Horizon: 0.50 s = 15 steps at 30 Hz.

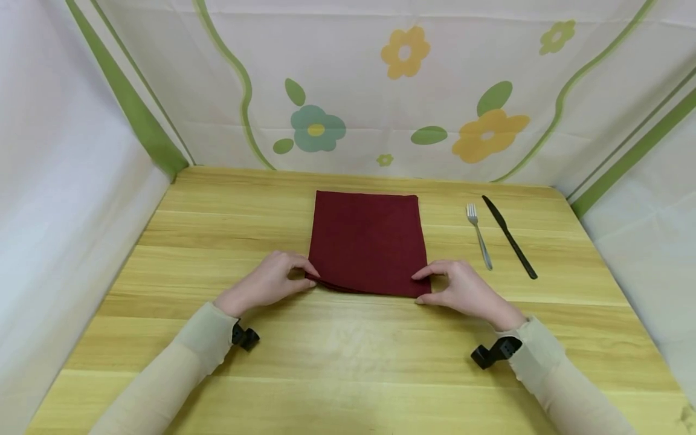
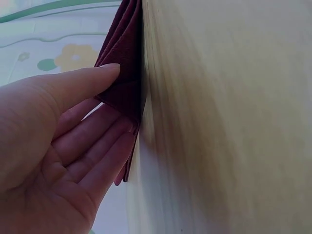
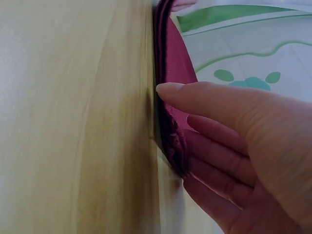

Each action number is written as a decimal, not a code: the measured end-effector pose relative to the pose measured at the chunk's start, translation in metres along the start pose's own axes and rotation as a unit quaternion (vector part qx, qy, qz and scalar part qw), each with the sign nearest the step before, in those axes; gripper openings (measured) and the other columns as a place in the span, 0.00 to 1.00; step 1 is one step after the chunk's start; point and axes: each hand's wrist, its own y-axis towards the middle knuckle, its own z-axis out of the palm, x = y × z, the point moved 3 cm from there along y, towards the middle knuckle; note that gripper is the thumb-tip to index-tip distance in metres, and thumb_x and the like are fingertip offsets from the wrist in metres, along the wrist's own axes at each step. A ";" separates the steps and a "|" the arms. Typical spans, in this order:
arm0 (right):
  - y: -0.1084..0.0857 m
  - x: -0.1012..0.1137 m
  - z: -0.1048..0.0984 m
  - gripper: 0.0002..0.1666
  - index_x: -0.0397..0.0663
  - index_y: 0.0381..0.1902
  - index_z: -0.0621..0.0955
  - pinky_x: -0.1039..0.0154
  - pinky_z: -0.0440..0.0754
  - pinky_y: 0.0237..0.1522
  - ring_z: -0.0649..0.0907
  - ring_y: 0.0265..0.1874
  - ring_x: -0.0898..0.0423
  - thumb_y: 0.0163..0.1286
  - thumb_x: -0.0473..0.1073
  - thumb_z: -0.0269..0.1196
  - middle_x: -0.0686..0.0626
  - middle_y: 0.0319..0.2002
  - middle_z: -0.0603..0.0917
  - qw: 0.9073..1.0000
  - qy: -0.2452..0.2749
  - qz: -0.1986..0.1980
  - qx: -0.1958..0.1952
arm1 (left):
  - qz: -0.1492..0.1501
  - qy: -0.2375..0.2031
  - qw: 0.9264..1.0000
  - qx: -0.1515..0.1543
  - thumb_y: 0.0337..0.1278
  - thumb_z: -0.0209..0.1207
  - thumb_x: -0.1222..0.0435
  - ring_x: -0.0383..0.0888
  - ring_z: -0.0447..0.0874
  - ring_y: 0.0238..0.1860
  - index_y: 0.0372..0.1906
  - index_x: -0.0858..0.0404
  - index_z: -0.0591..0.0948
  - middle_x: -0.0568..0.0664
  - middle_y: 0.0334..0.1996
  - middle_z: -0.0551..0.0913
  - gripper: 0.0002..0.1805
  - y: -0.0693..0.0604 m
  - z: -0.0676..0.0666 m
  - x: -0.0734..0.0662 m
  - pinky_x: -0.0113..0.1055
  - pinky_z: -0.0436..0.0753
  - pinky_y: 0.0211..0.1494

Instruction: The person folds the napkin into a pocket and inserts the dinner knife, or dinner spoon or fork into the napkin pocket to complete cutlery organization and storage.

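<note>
A dark red cloth, folded into a layered square, lies on the wooden table. The left hand pinches its near left corner, which is slightly raised; in the left wrist view the thumb of that hand lies against the cloth's layers, with the fingers on the other side. At the near right corner is the right hand, its thumb at the front edge and fingers on top. The right wrist view shows this hand with thumb and fingers around the stacked edge of the cloth.
Right of the cloth lie a silver fork and a black knife, side by side. White fabric with printed flowers stands behind the table, and plain white fabric hangs at both sides.
</note>
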 end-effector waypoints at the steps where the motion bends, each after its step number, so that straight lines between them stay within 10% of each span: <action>1: 0.000 0.000 0.000 0.22 0.55 0.47 0.89 0.50 0.80 0.56 0.83 0.52 0.55 0.54 0.49 0.82 0.59 0.47 0.87 1.000 -0.003 0.000 -0.001 | -0.002 0.000 1.000 -0.002 0.66 0.67 0.65 0.40 0.84 0.50 0.46 0.54 0.89 0.40 0.45 0.87 0.07 0.000 0.000 0.000 0.43 0.82 0.55; 15: 0.009 0.018 0.008 0.27 0.51 0.48 0.88 0.56 0.81 0.44 0.82 0.39 0.59 0.54 0.58 0.80 0.56 0.43 0.85 0.995 -0.098 -0.026 -0.020 | -0.009 0.021 0.998 -0.053 0.71 0.62 0.64 0.39 0.85 0.42 0.46 0.57 0.84 0.41 0.40 0.87 0.05 0.002 -0.001 0.000 0.40 0.83 0.47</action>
